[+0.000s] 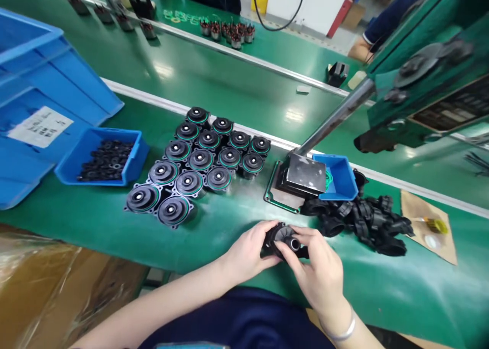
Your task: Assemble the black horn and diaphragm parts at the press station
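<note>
Near the table's front edge, my left hand grips the left side of a black round plastic part. My right hand closes on the same part from the right, thumb and fingers around its short open tube. The palms hide much of its underside. Beyond my hands to the left, several black round housings with green rings and bright centre pins stand in rows. Right of my hands lies a heap of black plastic parts.
A metal block on the press base stands beyond my hands, beside a small blue bin. The press head overhangs the right. Another blue bin holds small black parts at left, near a large blue crate. People sit across the line.
</note>
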A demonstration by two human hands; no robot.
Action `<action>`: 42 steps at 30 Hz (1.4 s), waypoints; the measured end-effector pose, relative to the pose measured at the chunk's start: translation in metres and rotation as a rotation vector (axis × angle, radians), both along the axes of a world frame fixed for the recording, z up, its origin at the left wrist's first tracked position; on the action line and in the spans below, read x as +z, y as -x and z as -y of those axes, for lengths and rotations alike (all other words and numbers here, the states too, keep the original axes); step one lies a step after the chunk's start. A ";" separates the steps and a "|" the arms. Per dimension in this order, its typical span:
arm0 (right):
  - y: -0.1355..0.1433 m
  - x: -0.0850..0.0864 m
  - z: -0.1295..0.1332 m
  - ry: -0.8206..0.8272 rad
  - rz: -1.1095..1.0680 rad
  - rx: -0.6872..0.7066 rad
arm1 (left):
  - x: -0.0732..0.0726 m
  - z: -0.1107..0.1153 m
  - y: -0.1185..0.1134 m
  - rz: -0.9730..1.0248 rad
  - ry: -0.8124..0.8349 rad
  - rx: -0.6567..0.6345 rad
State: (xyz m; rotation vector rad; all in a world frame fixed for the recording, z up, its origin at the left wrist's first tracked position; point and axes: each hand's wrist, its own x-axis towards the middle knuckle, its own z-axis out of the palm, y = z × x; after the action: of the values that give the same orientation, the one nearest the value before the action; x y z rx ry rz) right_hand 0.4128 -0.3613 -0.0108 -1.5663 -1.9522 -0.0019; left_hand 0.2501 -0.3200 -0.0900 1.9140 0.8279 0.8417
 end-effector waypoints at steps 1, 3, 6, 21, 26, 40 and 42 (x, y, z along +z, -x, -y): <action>0.000 0.000 0.000 0.002 0.011 0.014 | 0.000 0.000 0.000 0.000 -0.005 -0.007; -0.001 0.000 0.000 0.017 0.022 0.038 | -0.001 -0.001 0.001 0.001 -0.008 -0.022; -0.002 0.001 -0.001 0.041 0.025 0.058 | 0.000 -0.002 0.001 0.007 -0.018 -0.031; 0.000 0.004 -0.001 0.039 0.089 0.046 | 0.001 -0.001 0.001 0.005 -0.040 -0.036; -0.002 0.001 -0.001 0.061 0.083 0.041 | 0.002 -0.005 0.003 0.066 -0.074 -0.101; -0.064 0.036 -0.024 -0.053 0.058 0.206 | 0.035 -0.019 0.000 0.053 -0.198 0.011; -0.083 0.083 -0.032 -0.131 -0.043 0.025 | 0.062 -0.036 0.003 0.147 -0.252 0.078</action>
State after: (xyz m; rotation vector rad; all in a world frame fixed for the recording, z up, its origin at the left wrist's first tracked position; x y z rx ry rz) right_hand 0.4956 -0.3296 0.0724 -1.4457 -1.8982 -0.0835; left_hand 0.2468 -0.2841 -0.0278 2.0170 0.7393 1.1667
